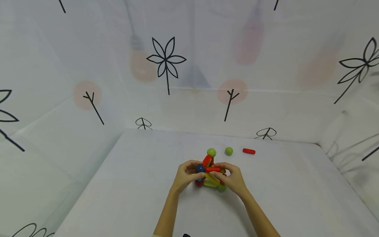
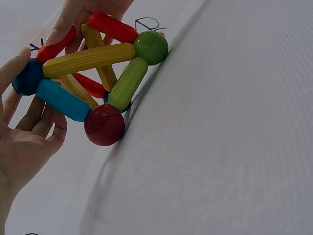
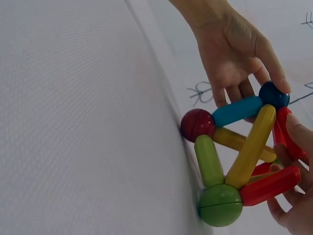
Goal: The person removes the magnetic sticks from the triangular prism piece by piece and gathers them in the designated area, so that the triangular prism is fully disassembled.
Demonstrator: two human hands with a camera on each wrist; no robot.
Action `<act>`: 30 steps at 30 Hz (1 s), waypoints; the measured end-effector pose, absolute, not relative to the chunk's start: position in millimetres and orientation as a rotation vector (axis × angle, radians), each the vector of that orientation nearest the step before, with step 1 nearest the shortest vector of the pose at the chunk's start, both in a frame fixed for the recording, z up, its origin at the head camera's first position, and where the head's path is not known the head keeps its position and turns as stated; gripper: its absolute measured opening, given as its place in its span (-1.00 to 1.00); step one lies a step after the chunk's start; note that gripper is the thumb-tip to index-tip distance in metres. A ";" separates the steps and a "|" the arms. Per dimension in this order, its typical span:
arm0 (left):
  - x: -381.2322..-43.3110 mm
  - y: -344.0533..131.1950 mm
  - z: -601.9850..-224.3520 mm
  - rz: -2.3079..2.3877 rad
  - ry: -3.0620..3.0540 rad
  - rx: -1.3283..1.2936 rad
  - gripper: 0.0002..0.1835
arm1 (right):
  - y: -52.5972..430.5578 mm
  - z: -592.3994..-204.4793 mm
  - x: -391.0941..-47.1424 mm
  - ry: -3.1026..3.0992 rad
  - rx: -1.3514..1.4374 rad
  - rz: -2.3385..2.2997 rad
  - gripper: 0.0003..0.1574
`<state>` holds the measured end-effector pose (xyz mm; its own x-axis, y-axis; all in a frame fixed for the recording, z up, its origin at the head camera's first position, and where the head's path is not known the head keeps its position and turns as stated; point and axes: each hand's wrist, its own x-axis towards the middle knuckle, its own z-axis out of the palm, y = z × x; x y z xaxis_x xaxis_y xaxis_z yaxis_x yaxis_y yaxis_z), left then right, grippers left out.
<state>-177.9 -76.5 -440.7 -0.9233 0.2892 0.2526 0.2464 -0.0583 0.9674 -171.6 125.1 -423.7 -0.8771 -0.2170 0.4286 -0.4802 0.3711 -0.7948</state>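
Note:
A frame of coloured rods and balls, like a magnetic building toy, stands on the white table between the two hands. My left hand holds the dark blue ball at its top, thumb and fingers on either side. The right hand pinches a red rod that meets this ball. From the blue ball, a light blue rod slopes to a dark red ball, and a yellow rod to a green ball. A light green rod joins those two lower balls. The frame's far side is partly hidden.
Behind the frame lie a loose green ball and a loose red rod. Another green ball is at the frame's far end; I cannot tell whether it is attached. Patterned white cloth hangs behind the table.

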 end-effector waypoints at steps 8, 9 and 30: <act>-176.6 -76.4 -439.8 2.197 2.109 0.612 -0.61 | 127.1 -424.3 -173.1 -2.372 0.662 1.545 -0.70; -176.6 -76.5 -439.8 2.198 2.109 0.612 -0.61 | 126.9 -424.3 -173.2 -2.360 0.668 1.549 -0.70; -176.0 -75.9 -441.0 2.230 2.077 0.580 -0.62 | 118.9 -421.1 -166.1 -2.203 0.532 1.561 -0.72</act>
